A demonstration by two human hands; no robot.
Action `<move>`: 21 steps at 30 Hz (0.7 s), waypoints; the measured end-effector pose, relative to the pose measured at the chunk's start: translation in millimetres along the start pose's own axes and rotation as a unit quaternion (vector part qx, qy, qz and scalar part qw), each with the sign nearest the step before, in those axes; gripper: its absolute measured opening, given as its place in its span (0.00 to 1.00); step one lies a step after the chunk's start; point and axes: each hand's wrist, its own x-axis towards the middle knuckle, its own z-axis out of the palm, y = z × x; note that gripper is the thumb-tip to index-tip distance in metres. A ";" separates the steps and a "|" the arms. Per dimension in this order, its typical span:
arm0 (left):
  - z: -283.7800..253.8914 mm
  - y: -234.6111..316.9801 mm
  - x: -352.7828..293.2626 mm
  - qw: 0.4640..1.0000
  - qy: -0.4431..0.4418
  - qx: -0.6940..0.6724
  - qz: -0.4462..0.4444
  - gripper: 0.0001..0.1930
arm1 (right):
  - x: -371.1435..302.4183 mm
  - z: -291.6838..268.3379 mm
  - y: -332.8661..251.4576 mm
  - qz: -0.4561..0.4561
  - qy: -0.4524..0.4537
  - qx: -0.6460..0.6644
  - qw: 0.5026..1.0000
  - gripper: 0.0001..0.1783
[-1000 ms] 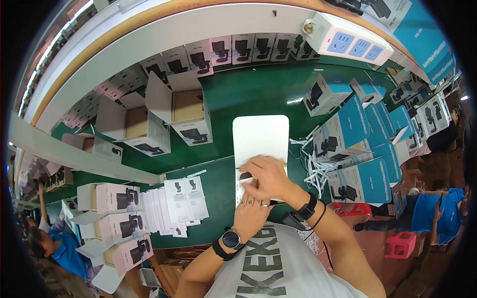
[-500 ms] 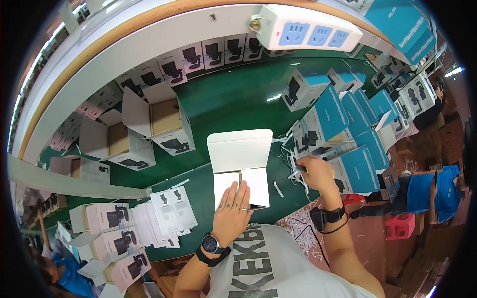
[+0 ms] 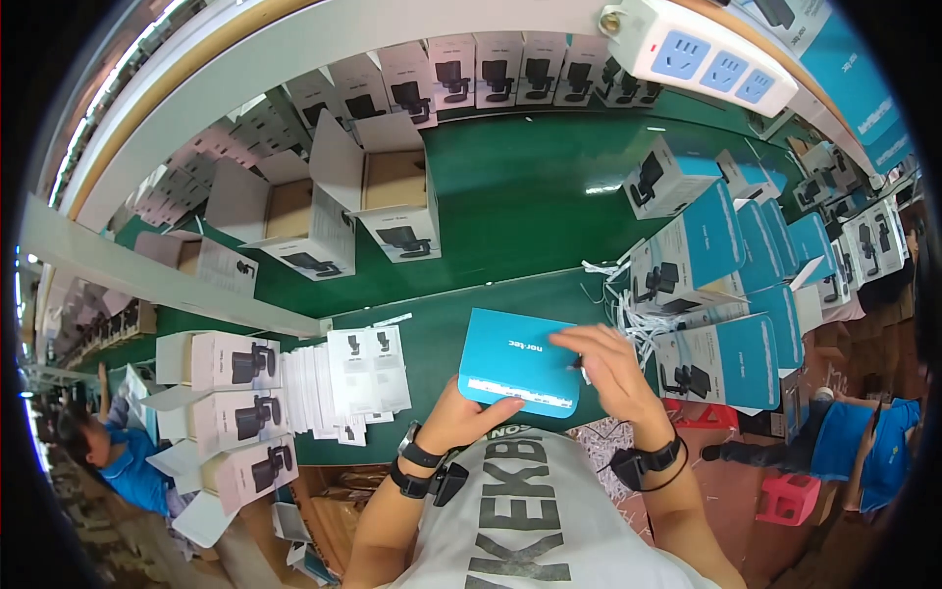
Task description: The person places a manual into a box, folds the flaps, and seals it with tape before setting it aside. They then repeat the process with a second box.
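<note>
A small carton (image 3: 520, 353) with a teal lid lies closed on the green bench in front of me. My left hand (image 3: 479, 410) grips its near left corner, thumb on the lid's white torn-looking strip and the other fingers along the side. Over the right edge of the lid is my right hand (image 3: 616, 371), its fingers blurred by motion. A small dark and white thing (image 3: 579, 365) shows under those fingers, too smeared to name.
Printed leaflets (image 3: 365, 368) are stacked to the left, beside several upright cartons (image 3: 235, 361). Open cartons (image 3: 397, 206) stand farther back. Teal-lidded cartons (image 3: 714, 236) crowd the right, next to white paper strips (image 3: 643, 319). A power strip (image 3: 706, 59) hangs above.
The carton's raised white flap has been folded down, so its teal lid shows. My left hand moved from the top to the corner; my right hand came from the right-hand cartons to the lid.
</note>
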 end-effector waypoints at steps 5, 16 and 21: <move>-6.5 -4.7 -4.8 0.998 -0.004 -0.057 -0.008 0.14 | 49.4 55.3 -21.7 -0.105 -0.023 0.001 0.994 0.10; -10.8 -14.1 -6.5 0.999 -0.011 -0.027 0.026 0.16 | 51.3 51.3 -18.5 -0.134 -0.123 0.039 0.983 0.07; -10.6 -23.9 -7.1 0.999 -0.010 -0.004 0.036 0.22 | 58.9 47.2 -43.7 -0.099 -0.107 0.045 0.988 0.07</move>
